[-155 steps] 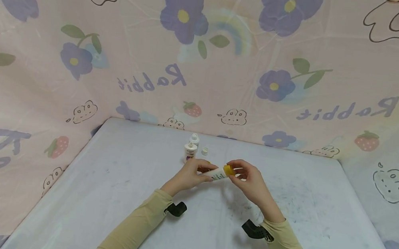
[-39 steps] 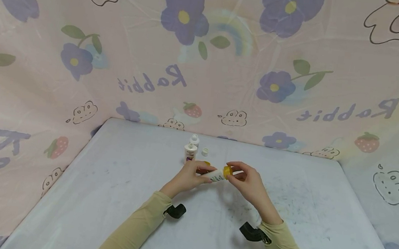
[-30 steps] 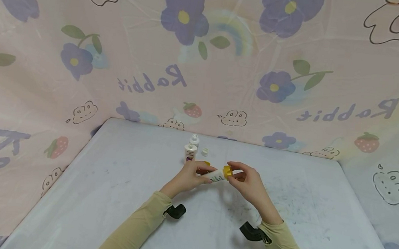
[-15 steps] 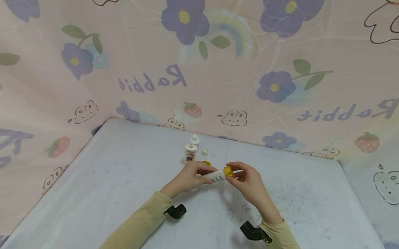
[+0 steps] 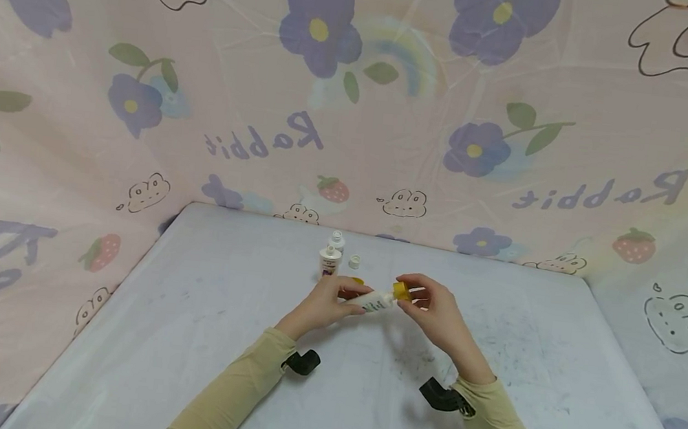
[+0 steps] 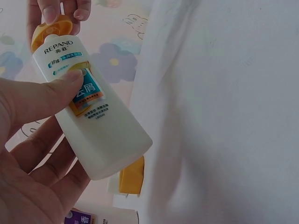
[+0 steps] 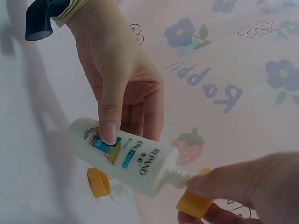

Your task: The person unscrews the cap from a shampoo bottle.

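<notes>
My left hand (image 5: 324, 302) holds a white shampoo bottle (image 5: 375, 302) tilted above the table, its neck toward the right. In the left wrist view the thumb lies across the bottle's blue and orange label, with fingers behind. My right hand (image 5: 439, 315) pinches a yellow cap (image 5: 401, 291) between thumb and fingers. Seen from the right wrist, the bottle's threaded neck (image 7: 176, 178) is exposed, and the yellow cap sits just off its mouth. Whether cap and neck still touch, I cannot tell.
Behind the left hand stand two white bottles, a front one (image 5: 330, 261) and a rear one (image 5: 337, 240), both uncapped. A small white cap (image 5: 354, 262) lies beside them. Another yellow cap (image 7: 98, 182) rests on the white-covered table (image 5: 183, 337). Patterned cloth (image 5: 389, 129) surrounds the table.
The yellow cap has come off the shampoo bottle's neck. My right hand has shifted slightly right and up with it, while the left hand keeps the bottle nearly still.
</notes>
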Demonstrator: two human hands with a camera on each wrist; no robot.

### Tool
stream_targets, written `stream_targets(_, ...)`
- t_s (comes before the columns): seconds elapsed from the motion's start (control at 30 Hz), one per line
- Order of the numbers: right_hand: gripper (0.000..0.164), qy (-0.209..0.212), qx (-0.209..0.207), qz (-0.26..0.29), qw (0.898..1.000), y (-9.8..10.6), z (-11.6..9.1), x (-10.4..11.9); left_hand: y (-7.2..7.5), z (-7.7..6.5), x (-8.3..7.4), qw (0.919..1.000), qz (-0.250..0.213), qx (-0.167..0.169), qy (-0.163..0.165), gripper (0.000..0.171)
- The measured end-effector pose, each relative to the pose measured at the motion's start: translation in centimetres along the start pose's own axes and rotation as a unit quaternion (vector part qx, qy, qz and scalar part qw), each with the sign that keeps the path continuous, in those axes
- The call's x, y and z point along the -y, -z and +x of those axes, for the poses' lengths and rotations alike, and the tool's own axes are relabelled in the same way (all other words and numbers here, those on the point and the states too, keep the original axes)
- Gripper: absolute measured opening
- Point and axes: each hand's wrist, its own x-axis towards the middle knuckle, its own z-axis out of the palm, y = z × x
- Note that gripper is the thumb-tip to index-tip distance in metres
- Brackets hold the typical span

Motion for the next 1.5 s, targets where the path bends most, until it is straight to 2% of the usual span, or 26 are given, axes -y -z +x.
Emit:
stream_targets(0.2, 0.037, -0.004, -0.004, 0.013, 1.000, 0.4, -0.1, 0.0, 0.4, -0.2, 0.0, 1.0000, -0.005, -0.004, 0.005, 0.038)
stream_targets(0.43, 0.037, -0.033, -0.007, 0.024, 0.999, 0.9, -0.4, 0.3, 0.8, -0.6, 0.0, 0.9998, -0.011, -0.016, -0.003, 0.038)
stream_targets(0.63, 0.040, -0.044, -0.002, 0.058, 0.997, 0.8, -0.5, 0.4, 1.0, -0.9, 0.3, 0.9993, -0.022, -0.026, -0.013, 0.037)
stream_targets(0.9, 0.034, -0.050, 0.017, 0.112, 0.992, -0.1, -0.4, 0.5, 1.7, -1.7, 1.0, 0.9971, -0.061, -0.045, -0.004, 0.036)
stream_targets(1.1, 0.030, -0.040, 0.017, 0.102, 0.994, -1.0, -0.2, 0.2, 2.6, -2.4, 1.3, 0.9936, -0.099, -0.055, 0.003, 0.040)
stream_targets(1.33, 0.029, -0.032, 0.018, 0.095, 0.995, -2.2, 0.2, -0.3, 3.7, -3.0, 1.7, 0.9922, -0.110, -0.053, 0.023, 0.047)
stream_targets(1.5, 0.032, -0.030, 0.041, 0.097, 0.994, -3.0, 0.6, -0.4, 4.7, -3.8, 0.5, 0.9929, -0.104, -0.048, 0.033, 0.046)
